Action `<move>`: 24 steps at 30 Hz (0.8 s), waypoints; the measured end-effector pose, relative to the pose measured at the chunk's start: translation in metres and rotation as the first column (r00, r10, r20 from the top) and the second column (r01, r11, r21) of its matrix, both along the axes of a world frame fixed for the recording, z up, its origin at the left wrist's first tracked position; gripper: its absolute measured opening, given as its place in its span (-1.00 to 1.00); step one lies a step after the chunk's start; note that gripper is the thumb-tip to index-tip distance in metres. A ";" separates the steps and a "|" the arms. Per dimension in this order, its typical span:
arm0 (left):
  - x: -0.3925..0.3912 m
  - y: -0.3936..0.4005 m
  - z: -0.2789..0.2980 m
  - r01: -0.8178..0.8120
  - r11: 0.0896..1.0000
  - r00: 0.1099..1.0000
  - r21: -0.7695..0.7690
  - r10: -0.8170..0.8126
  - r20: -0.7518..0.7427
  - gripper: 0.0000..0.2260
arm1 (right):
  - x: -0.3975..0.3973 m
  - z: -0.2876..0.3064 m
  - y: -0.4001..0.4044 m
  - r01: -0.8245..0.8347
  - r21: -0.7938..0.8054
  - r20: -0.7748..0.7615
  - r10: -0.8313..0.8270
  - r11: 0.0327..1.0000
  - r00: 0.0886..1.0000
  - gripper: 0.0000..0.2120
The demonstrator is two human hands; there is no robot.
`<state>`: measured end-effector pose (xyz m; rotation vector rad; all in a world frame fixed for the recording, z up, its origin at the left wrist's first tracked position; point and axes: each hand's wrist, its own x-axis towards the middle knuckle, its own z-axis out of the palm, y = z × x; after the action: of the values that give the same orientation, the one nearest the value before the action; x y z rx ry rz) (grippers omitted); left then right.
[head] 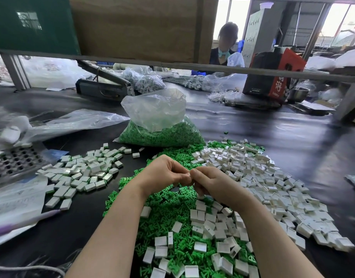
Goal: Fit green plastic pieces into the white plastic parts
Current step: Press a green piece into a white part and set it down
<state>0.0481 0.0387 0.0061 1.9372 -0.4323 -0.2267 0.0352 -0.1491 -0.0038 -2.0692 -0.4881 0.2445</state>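
Note:
My left hand (164, 173) and my right hand (214, 185) meet fingertip to fingertip above the black table. Between them they pinch one small white plastic part (188, 175), mostly hidden by the fingers. Whether a green piece sits in it I cannot tell. Under my wrists lies a heap of loose green plastic pieces (168, 205) mixed with white parts. A wide spread of empty white parts (263, 177) lies to the right. On the left is a pile of white parts with green showing at their edges (86, 173).
A clear bag of green pieces (162, 133) stands behind the heap. A perforated metal tray (14, 161) and plastic bags (18, 199) lie at the left. A person (225, 45) sits across the table beyond a metal rail (192, 66), beside a red-and-black box (273, 75).

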 end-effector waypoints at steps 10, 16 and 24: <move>-0.002 0.021 0.005 -0.147 0.989 0.989 -0.010 0.147 0.031 -0.62 | -0.012 0.025 -0.009 -0.266 0.113 -0.245 0.286 0.957 0.926 -0.91; 0.001 0.020 -0.001 -0.187 0.982 0.982 0.010 0.187 0.024 -0.79 | -0.023 0.044 0.012 -0.543 -0.223 -0.331 0.461 0.810 0.823 -0.79; 0.000 0.016 -0.002 -0.170 0.985 0.985 0.021 0.170 0.005 -0.81 | -0.021 0.045 0.010 -0.476 -0.219 -0.244 0.425 0.852 0.872 -0.84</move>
<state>0.0481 0.0552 0.0038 1.9838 -0.2647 -0.1181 0.0145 -0.1389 0.0410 -2.1402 -0.8661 0.8228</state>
